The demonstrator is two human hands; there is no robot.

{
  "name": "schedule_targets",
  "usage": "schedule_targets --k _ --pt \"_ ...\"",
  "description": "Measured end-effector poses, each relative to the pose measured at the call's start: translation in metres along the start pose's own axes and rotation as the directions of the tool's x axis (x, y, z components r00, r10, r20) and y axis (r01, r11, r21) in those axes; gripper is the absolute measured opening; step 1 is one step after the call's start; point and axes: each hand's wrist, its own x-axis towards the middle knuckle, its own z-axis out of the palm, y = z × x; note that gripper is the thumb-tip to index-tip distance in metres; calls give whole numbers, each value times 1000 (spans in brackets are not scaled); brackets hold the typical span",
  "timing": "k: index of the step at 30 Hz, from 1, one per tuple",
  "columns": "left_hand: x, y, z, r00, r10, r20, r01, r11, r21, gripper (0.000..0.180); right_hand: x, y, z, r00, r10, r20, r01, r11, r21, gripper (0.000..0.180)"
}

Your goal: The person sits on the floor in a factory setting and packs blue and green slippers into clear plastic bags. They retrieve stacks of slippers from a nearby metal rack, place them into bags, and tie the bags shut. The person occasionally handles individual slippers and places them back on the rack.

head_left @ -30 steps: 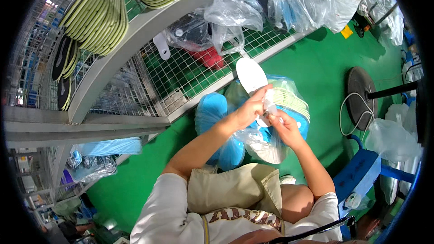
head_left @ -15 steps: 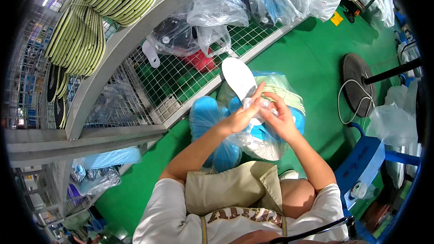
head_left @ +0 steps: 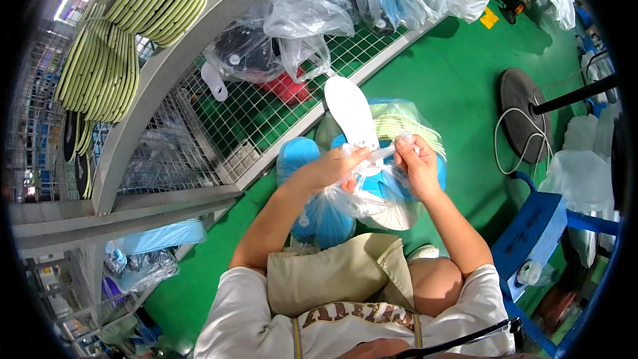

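Observation:
Both of my hands are closed on the twisted top of a clear plastic bag [head_left: 380,155], which is pulled taut between them. My left hand [head_left: 335,167] grips one end, and my right hand [head_left: 417,158] pinches the other between thumb and fingers. A white insole [head_left: 350,112] slants up beyond my hands, its near end partly behind the plastic. I cannot tell whether it is inside the bag. Below lie bagged blue insoles [head_left: 332,227] and, to the right, more bagged insoles with yellow-green edges [head_left: 411,131].
A grey wire-mesh rack [head_left: 266,116] stands at the left, with clear bags [head_left: 309,10] on it. Stacked green-edged insoles [head_left: 100,73] fill its upper level. At the right are a round black stand base [head_left: 522,116] with a white cable and a blue metal frame [head_left: 531,239].
My hands have drawn apart, stretching the bag's top between them. My right hand has closed on the plastic. The white insole now shows more of its length, and the view has shifted slightly.

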Motion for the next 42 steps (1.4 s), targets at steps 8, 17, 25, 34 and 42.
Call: schedule_targets --k 8,17,25,34,42 --pt "7 -7 -19 968 23 251 24 983 -182 33 -6 -12 -19 973 55 223 -58 998 6 7" --pt "-4 -11 -14 901 389 191 -427 729 535 23 -4 -28 -16 871 22 490 43 992 -122 28" --pt "-13 -13 10 627 750 212 -196 -112 974 24 5 -4 2 936 74 343 76 912 -403 24" --pt "-4 -32 -2 249 836 488 -112 -476 872 16 32 -19 6 745 260 614 98 868 -487 27" --pt "40 -35 9 510 817 269 -807 346 479 8 52 -18 8 439 557 705 -145 818 -556 25"
